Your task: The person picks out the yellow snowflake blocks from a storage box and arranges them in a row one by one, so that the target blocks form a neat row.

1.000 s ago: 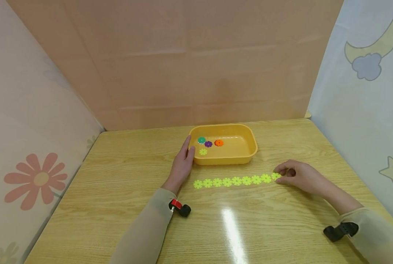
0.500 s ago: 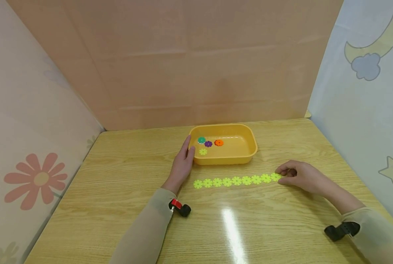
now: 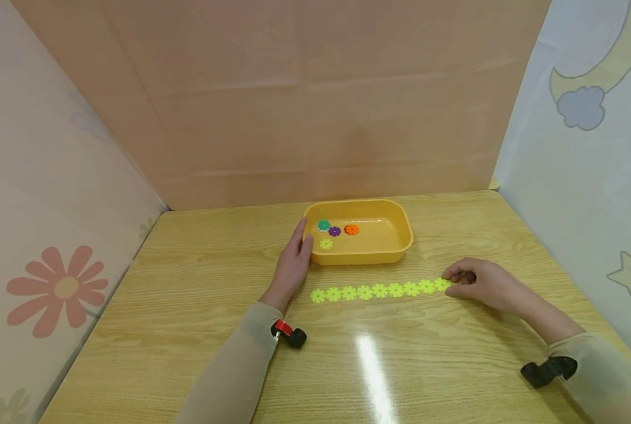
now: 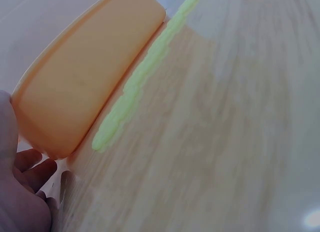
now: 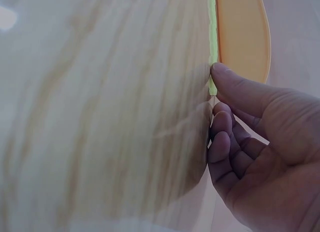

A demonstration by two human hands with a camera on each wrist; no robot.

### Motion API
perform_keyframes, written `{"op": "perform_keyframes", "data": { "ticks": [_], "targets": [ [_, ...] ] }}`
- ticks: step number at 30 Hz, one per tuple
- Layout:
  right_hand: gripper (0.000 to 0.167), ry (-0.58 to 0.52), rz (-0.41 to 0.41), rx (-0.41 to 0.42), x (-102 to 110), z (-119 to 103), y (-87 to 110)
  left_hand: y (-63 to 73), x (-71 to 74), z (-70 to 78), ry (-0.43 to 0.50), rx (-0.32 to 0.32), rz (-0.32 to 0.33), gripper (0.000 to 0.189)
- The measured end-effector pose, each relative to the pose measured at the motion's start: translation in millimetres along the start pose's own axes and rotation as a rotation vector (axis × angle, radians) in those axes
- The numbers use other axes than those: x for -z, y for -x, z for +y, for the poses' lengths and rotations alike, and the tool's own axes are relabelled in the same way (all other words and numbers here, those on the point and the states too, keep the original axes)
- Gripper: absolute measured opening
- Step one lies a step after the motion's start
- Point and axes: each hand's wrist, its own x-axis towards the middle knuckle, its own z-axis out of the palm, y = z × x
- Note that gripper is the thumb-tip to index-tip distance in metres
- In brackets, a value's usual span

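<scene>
A straight row of several linked yellow-green snowflake discs [image 3: 380, 290] lies on the table in front of an orange-yellow plastic basin [image 3: 365, 258]. My right hand [image 3: 482, 284] pinches the snowflake disc [image 3: 442, 284] at the row's right end between thumb and fingers. In the right wrist view, the thumb [image 5: 235, 86] presses on that end, with the other fingers curled below. My left hand [image 3: 291, 265] holds the basin by its left end. The left wrist view has its bent fingers [image 4: 37, 174] at the basin's lower corner. Part of that hand is cut off there.
Inside the basin lie a green disc [image 3: 323, 225], a purple disc [image 3: 334, 231], orange discs [image 3: 352, 229] and a loose yellow-green disc [image 3: 326, 244]. A wood-grain table [image 3: 198, 330] is bounded by a tan back panel [image 3: 315, 118] and printed side panels [image 3: 585, 194].
My right hand has shifted very slightly to the right along the end disc since one second ago. The left hand, the basin and the row look unmoved.
</scene>
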Motion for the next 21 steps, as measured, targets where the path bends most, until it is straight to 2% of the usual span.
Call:
{"op": "perform_keyframes", "data": {
  "ticks": [7,12,17,21],
  "targets": [
    [0.034,0.002,0.002,0.005,3.7,-2.6,0.5,-0.8,0.2,-0.4,-0.002,0.003,-0.004,0.061],
    [0.033,0.044,0.050,0.036,12.6,-12.0,-6.4,-1.4,0.3,-0.6,-0.003,0.008,0.001,0.060],
    [0.034,0.065,0.112,0.098,22.4,-34.5,-17.9,-0.3,1.0,-0.2,-0.009,0.009,0.000,0.062],
    [0.031,0.039,0.129,0.094,26.4,-54.9,-26.7,0.0,1.0,0.0,-0.011,0.003,-0.010,0.066]
  ]
}}
